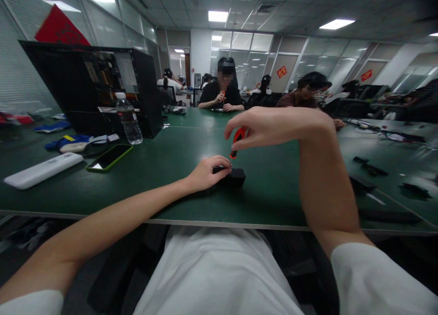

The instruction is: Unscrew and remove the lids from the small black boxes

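A small black box-shaped part (236,178) sits on the green table (164,182) in front of me. My left hand (209,171) is closed on its left end, thumb in front and fingers over the top. Above it, my right hand (256,128) grips an orange and black screwdriver (239,136) by the handle, the shaft pointing down. The screwdriver's tip meets the top of the black part near my left fingertips; what lies under the tip is too small to make out.
At the left are a white oblong case (44,170), a green-edged phone (110,158), a water bottle (129,121) and an open black cabinet (147,91). Black pieces (372,169) lie at the right. Across the table, a person (222,89) holds a screwdriver; another sits further right.
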Demonstrator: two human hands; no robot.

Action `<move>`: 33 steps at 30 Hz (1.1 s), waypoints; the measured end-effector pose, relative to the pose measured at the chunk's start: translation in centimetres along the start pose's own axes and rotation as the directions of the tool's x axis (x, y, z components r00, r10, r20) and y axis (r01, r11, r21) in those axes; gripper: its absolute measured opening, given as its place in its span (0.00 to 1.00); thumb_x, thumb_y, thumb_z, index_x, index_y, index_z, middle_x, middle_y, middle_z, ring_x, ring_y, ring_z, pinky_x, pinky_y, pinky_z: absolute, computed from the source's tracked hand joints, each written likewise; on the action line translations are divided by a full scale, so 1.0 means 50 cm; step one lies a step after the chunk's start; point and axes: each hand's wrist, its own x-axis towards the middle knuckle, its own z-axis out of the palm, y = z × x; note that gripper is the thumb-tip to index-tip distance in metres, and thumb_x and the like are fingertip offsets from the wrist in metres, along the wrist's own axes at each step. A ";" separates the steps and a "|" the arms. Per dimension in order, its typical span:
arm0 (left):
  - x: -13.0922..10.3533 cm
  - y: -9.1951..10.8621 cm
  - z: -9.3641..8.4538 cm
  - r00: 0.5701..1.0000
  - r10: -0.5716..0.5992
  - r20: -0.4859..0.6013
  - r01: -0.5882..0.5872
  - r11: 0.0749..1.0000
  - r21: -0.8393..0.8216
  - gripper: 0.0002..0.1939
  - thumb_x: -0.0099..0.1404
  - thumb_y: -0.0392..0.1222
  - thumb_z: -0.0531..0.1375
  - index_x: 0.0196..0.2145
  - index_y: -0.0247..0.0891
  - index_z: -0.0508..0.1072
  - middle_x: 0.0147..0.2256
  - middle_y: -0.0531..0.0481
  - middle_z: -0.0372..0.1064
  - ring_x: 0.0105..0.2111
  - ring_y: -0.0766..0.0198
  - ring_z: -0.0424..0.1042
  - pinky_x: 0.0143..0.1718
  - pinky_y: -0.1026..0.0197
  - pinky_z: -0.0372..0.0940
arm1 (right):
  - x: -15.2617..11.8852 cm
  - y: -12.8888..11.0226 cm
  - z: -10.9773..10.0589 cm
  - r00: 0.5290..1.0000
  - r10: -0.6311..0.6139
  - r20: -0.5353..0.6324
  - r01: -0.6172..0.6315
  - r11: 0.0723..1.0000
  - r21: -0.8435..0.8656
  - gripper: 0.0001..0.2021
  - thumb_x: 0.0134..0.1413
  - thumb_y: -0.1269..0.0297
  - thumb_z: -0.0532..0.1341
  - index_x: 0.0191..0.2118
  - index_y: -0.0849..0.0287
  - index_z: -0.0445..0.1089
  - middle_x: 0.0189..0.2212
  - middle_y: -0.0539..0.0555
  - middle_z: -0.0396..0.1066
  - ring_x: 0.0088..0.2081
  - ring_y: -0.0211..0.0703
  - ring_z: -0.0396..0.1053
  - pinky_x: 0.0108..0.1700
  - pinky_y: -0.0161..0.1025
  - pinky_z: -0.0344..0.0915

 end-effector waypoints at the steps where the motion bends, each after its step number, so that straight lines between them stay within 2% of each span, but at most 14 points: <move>1: 0.000 -0.001 0.001 1.000 0.003 -0.004 -0.003 1.000 0.001 0.05 0.69 0.40 0.63 0.37 0.36 0.78 0.43 0.43 0.78 0.45 0.57 0.77 0.53 0.55 0.69 | 0.001 0.001 0.002 0.997 0.070 0.028 -0.070 0.998 -0.001 0.18 0.61 0.49 0.60 0.47 0.55 0.76 0.37 0.54 0.79 0.36 0.44 0.74 0.37 0.39 0.65; 3: 0.000 -0.003 0.001 1.000 0.009 -0.013 -0.010 1.000 -0.003 0.05 0.69 0.39 0.63 0.37 0.36 0.77 0.43 0.43 0.78 0.46 0.57 0.77 0.52 0.55 0.69 | 0.001 0.005 0.003 0.989 0.122 0.089 -0.125 0.992 0.020 0.17 0.62 0.49 0.57 0.43 0.54 0.77 0.31 0.52 0.79 0.30 0.42 0.73 0.33 0.38 0.62; 6: -0.001 -0.008 0.001 1.000 -0.025 0.007 0.025 0.999 0.035 0.07 0.69 0.41 0.63 0.42 0.36 0.78 0.44 0.43 0.78 0.47 0.56 0.76 0.51 0.55 0.69 | -0.004 0.016 -0.002 0.992 0.076 0.103 -0.083 0.994 0.068 0.14 0.61 0.52 0.58 0.41 0.53 0.77 0.31 0.50 0.79 0.30 0.41 0.73 0.32 0.37 0.62; 10: -0.004 -0.015 -0.001 0.987 -0.140 0.081 0.129 0.984 0.123 0.19 0.67 0.45 0.66 0.52 0.34 0.75 0.49 0.41 0.78 0.48 0.55 0.77 0.53 0.54 0.68 | -0.010 0.038 -0.007 0.983 0.146 0.110 -0.151 0.987 0.044 0.14 0.59 0.55 0.58 0.42 0.54 0.76 0.33 0.51 0.78 0.32 0.43 0.74 0.33 0.37 0.63; 15: -0.006 -0.017 -0.001 0.980 -0.153 0.129 0.132 0.979 0.156 0.18 0.68 0.47 0.65 0.51 0.35 0.77 0.49 0.42 0.79 0.48 0.54 0.77 0.52 0.55 0.68 | -0.004 0.063 0.001 0.963 0.218 0.157 -0.220 0.976 -0.008 0.14 0.59 0.56 0.57 0.42 0.57 0.77 0.33 0.54 0.78 0.33 0.44 0.74 0.34 0.38 0.64; 20: -0.005 -0.014 0.002 0.980 -0.138 0.140 0.116 0.981 0.153 0.17 0.68 0.45 0.64 0.51 0.34 0.77 0.48 0.42 0.79 0.48 0.55 0.77 0.51 0.56 0.68 | 0.007 0.076 0.008 0.965 0.157 0.209 -0.171 0.984 0.050 0.15 0.59 0.56 0.57 0.43 0.57 0.76 0.33 0.54 0.79 0.32 0.43 0.74 0.33 0.37 0.63; 24: -0.004 -0.010 0.002 0.976 -0.158 0.151 0.136 0.979 0.150 0.16 0.69 0.44 0.64 0.51 0.34 0.77 0.48 0.42 0.78 0.47 0.55 0.76 0.51 0.57 0.67 | 0.003 0.071 0.002 0.969 0.172 0.177 -0.183 0.982 0.049 0.16 0.59 0.53 0.58 0.43 0.57 0.76 0.34 0.54 0.79 0.34 0.44 0.74 0.35 0.37 0.63; 29: -0.006 0.000 0.001 0.972 -0.177 0.155 0.155 0.977 0.144 0.16 0.69 0.44 0.63 0.51 0.34 0.77 0.49 0.42 0.78 0.48 0.55 0.76 0.52 0.57 0.66 | -0.006 0.059 -0.004 0.955 0.211 0.209 -0.224 0.974 0.044 0.17 0.58 0.53 0.58 0.44 0.57 0.76 0.35 0.55 0.78 0.35 0.46 0.74 0.35 0.39 0.63; 33: -0.006 -0.009 0.003 0.974 -0.165 0.155 0.144 0.980 0.138 0.16 0.69 0.44 0.63 0.51 0.33 0.77 0.49 0.42 0.78 0.48 0.55 0.76 0.52 0.57 0.66 | -0.006 0.059 -0.004 0.950 0.215 0.228 -0.231 0.972 0.046 0.16 0.59 0.54 0.57 0.44 0.57 0.75 0.35 0.55 0.78 0.35 0.46 0.74 0.35 0.38 0.63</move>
